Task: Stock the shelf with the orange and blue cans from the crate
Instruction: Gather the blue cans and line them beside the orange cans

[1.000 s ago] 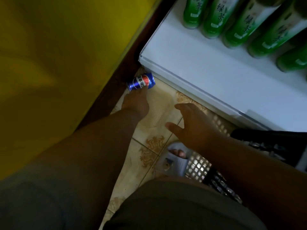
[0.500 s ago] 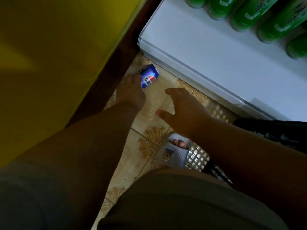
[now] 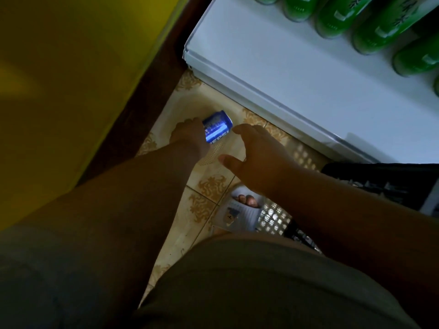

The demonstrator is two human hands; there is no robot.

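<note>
The blue can (image 3: 217,126) is now off the floor's far corner and in the left hand (image 3: 190,136), which grips it from the side; a second ago it lay by the dark baseboard near the shelf (image 3: 273,55) corner with the hand only reaching it. The can is tilted, its end pointing up and away, above the patterned floor tiles (image 3: 209,186). The right hand (image 3: 256,157) hovers just beside the can with fingers spread, holding nothing and not touching it. Judgement: the stray can is recovered and is ready to be lifted to the shelf, which carries green bottles (image 3: 380,22) at the back and bare white surface in front.

Hidden or unclear: the left hand's fingers are behind the can. The black crate (image 3: 380,184) is cut off at the right edge; its contents cannot be seen. No orange can is visible. Lighting is dim; the foot in a sandal (image 3: 240,207) is partly covered by the arm.
</note>
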